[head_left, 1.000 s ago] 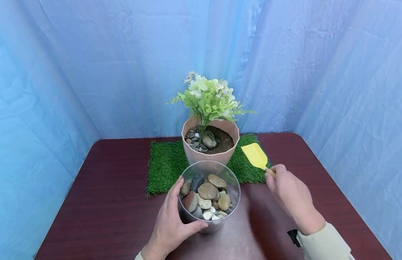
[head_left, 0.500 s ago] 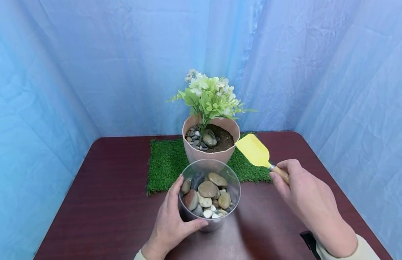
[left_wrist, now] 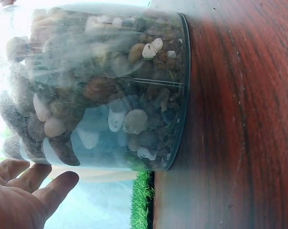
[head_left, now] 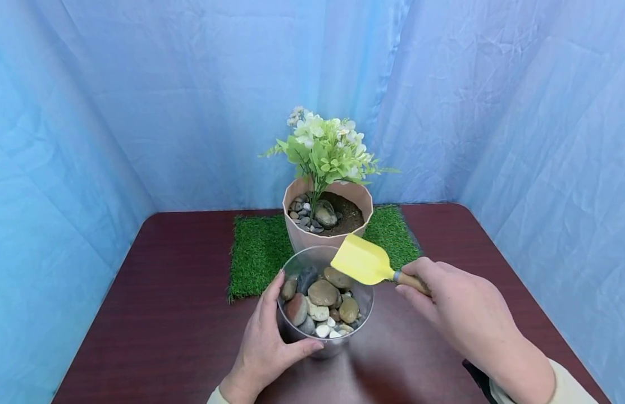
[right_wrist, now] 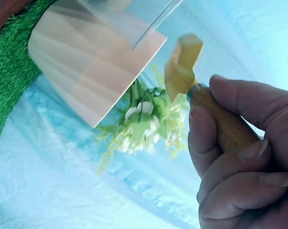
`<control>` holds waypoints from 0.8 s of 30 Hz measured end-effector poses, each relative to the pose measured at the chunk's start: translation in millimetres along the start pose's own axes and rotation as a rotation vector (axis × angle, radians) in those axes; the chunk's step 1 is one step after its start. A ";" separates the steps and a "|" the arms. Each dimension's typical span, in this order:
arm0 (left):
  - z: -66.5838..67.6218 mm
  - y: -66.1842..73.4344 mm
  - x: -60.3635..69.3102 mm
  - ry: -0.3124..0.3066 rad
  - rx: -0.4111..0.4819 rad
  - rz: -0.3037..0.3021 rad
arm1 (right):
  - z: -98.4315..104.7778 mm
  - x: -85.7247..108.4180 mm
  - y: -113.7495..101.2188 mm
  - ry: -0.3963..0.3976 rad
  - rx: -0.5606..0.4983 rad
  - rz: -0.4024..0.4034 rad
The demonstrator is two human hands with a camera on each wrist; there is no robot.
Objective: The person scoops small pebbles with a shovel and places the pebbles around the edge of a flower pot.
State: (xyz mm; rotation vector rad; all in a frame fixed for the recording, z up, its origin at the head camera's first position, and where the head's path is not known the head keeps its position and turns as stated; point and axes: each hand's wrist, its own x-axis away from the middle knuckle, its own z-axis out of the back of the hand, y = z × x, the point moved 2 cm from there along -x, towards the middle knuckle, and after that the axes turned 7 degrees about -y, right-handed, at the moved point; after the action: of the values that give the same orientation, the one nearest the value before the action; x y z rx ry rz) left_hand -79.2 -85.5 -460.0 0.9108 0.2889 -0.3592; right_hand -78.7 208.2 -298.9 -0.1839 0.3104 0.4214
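A clear plastic container [head_left: 326, 349] full of stones stands near the front of the table. My left hand [head_left: 269, 336] holds it from the left, thumb at the near side and fingers along the far left side. In the left wrist view its clear wall [left_wrist: 101, 95] shows pebbles and dirt inside. A yellow-bladed trowel [head_left: 363, 261] with a wooden handle is gripped by the handle in my right hand [head_left: 469, 314]. The blade hangs over the container's right rim, above the stones, with nothing seen on it. In the right wrist view, fingers wrap the wooden handle [right_wrist: 225, 119].
Behind the container, a pink pot [head_left: 317, 240] sits on a green turf mat [head_left: 259, 255]. It bears a white-flowered plant [head_left: 327, 148], dark soil, pebbles and one large stone. Blue curtains [head_left: 231, 101] hang round the back and sides of the dark red table [head_left: 165, 292].
My right hand first drew the trowel back toward me, then swung it left, from beside the pot to over the container. My left hand and the container stay in place.
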 end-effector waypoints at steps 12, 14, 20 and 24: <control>-0.6 -0.3 0.8 0.006 0.005 0.005 | -5.1 -23.5 -26.9 -0.031 0.013 0.174; -0.3 0.3 0.4 -0.001 0.011 0.016 | -6.1 -28.0 -31.2 -0.035 0.024 0.199; 0.4 1.4 0.1 -0.011 0.018 0.025 | -4.7 -39.3 -44.9 -0.128 0.021 0.213; 0.6 1.8 0.4 -0.014 0.020 0.028 | -2.0 -46.5 -54.1 -0.179 0.027 0.230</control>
State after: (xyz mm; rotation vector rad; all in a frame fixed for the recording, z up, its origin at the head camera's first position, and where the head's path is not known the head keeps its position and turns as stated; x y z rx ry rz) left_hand -78.0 -85.0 -458.5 0.9306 0.2598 -0.3426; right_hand -96.4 141.9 -279.3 -0.0835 0.1609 0.6568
